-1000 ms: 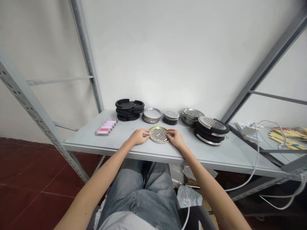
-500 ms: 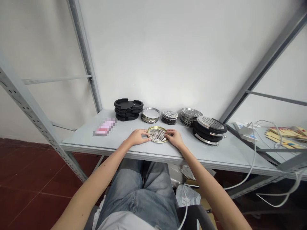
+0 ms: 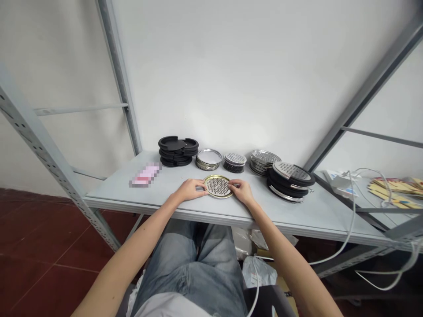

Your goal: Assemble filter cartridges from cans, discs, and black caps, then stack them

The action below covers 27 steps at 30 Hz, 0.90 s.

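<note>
A round perforated metal disc in a gold-rimmed ring [image 3: 218,186] lies flat on the grey table [image 3: 165,193]. My left hand [image 3: 190,189] grips its left edge with curled fingers. My right hand [image 3: 241,191] pinches its right edge. Behind it stand a stack of black round holders [image 3: 177,150], a stack of shiny metal rims [image 3: 209,159], a small pile of perforated discs [image 3: 235,161], another metal stack [image 3: 264,160] and a pile of black rings topped by a perforated disc [image 3: 291,179].
A pink blurred item [image 3: 145,175] lies on the table to the left. Grey shelf uprights [image 3: 119,75] frame the table. White cables [image 3: 350,211] hang at the right beside papers [image 3: 396,187]. Plastic bags [image 3: 257,268] sit under the table.
The hands and the disc stay almost in place; only the view shifts slightly. My fingers adjust a little on the disc's rim.
</note>
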Each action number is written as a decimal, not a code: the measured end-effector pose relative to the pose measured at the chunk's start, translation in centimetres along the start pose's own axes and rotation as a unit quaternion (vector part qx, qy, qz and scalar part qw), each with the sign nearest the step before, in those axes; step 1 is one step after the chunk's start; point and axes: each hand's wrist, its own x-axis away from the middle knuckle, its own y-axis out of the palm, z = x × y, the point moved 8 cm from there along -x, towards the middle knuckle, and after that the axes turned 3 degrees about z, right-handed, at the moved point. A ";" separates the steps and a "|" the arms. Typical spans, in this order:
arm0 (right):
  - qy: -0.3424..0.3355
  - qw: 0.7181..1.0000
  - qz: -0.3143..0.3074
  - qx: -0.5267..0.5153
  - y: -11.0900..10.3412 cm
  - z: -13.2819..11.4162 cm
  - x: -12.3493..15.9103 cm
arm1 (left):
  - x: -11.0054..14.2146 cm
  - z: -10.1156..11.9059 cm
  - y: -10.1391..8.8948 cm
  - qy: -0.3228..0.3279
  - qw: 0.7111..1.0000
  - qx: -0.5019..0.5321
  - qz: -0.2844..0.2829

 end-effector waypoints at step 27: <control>-0.013 0.999 -0.010 0.043 0.0 -0.2 0.0 | -0.1 -0.7 0.4 -0.015 1.000 0.004 -0.007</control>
